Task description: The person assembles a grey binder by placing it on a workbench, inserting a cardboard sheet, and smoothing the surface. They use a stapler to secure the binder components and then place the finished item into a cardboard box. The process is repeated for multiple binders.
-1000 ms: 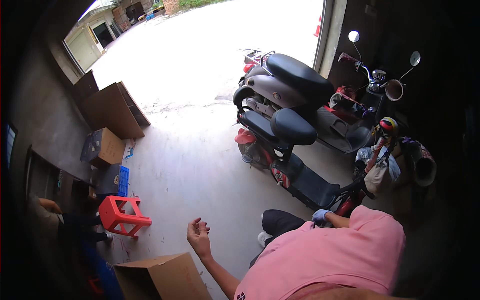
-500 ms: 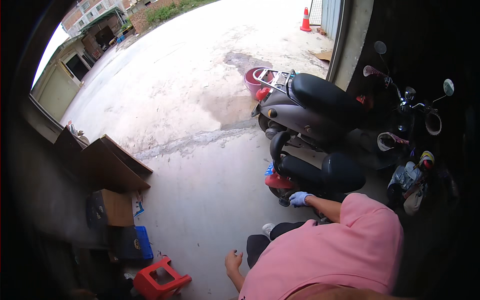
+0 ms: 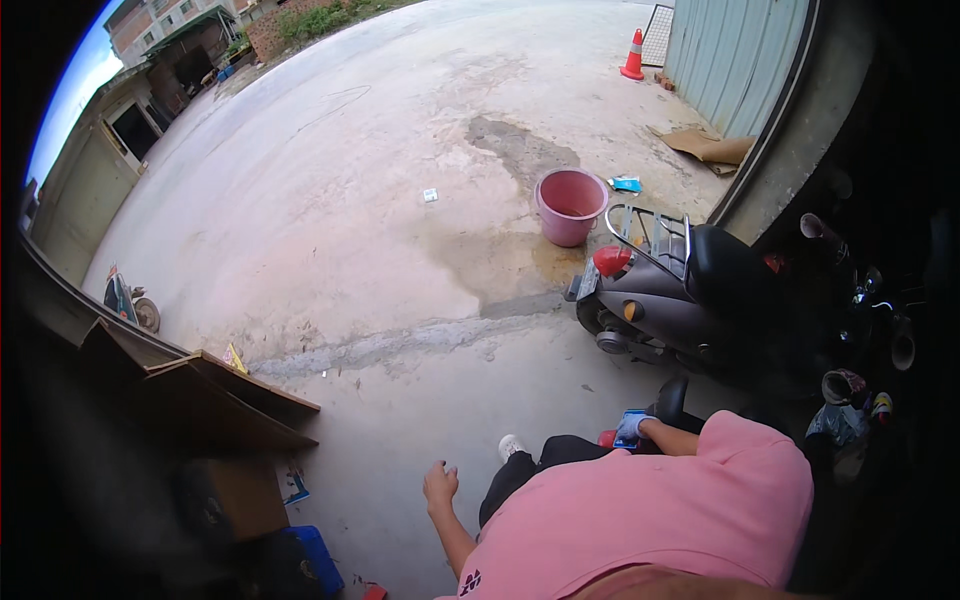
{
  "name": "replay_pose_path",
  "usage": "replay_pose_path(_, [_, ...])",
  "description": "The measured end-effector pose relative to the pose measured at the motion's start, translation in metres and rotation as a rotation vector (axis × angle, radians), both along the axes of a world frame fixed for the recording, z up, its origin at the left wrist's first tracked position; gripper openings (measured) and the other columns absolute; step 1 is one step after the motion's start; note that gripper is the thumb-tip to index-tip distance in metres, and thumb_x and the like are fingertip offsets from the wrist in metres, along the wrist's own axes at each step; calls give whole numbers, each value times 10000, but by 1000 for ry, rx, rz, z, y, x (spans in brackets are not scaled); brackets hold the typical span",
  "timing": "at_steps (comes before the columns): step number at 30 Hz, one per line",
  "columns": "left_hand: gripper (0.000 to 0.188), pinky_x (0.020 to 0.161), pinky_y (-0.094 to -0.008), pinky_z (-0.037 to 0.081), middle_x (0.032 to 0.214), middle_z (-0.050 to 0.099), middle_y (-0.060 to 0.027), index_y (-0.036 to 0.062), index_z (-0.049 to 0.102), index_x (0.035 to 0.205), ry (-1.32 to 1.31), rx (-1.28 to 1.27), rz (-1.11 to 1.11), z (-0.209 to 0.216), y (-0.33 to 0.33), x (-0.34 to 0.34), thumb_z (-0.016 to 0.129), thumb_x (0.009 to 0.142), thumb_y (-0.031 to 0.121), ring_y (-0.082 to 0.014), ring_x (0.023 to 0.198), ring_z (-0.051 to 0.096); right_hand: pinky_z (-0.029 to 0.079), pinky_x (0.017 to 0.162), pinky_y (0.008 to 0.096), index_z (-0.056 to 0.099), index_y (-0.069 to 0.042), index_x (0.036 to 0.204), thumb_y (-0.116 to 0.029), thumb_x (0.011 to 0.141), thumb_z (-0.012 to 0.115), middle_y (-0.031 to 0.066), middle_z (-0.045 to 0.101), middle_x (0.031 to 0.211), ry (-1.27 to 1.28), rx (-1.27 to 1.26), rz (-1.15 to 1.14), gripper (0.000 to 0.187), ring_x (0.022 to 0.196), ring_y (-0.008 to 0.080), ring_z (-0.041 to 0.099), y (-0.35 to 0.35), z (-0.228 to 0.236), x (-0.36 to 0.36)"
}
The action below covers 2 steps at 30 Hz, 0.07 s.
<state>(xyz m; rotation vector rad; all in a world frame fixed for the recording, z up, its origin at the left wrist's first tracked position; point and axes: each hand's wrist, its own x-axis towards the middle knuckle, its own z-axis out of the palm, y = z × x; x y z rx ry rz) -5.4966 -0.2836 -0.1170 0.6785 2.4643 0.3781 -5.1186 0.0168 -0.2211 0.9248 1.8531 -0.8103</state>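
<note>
My left hand (image 3: 440, 487) is bare and hangs in front of my body over the concrete floor, loosely open with nothing seen in it. On my right hand (image 3: 632, 426) is a pale blue-grey work glove. That hand is at the rear of the nearer scooter (image 3: 672, 398), against a small blue plate (image 3: 626, 440) beside a red tail light (image 3: 606, 438). The gloved fingers are too small to make out, so whether they grip the plate cannot be told. My pink shirt hides most of this scooter.
A larger dark scooter (image 3: 680, 290) with a chrome rack stands just beyond. Outside are a pink bucket (image 3: 572, 207), a traffic cone (image 3: 633, 55) and flattened cardboard (image 3: 708, 148). Brown boards (image 3: 235, 395), a carton (image 3: 245, 498) and a blue crate (image 3: 316, 558) line the left side.
My view has swung up toward the doorway, bringing the bucket fully into sight and the red stool nearly out. My gloved right hand has come up to the blue plate. I have stepped forward.
</note>
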Motion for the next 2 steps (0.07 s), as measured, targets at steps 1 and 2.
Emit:
replay_pose_path(1, [408,860,-446,456,1040,628,-206,83,591,1143,-40,-12,-46,3,29,-35,626,806,312,-359,1007,585,468,889,323,666,-108,1067,-337,821,551,96,658,1041,-74,-117,-238,355,984,212,624,5,38,-29])
replay_pose_path(2, [455,873,-459,452,1049,624,-212,101,560,1188,-11,4,4,16,25,-61,629,805,337,-380,1025,573,468,889,323,666,-108,1067,-337,821,551,96,658,1041,-56,-130,-59,355,984,212,624,26,41,-98])
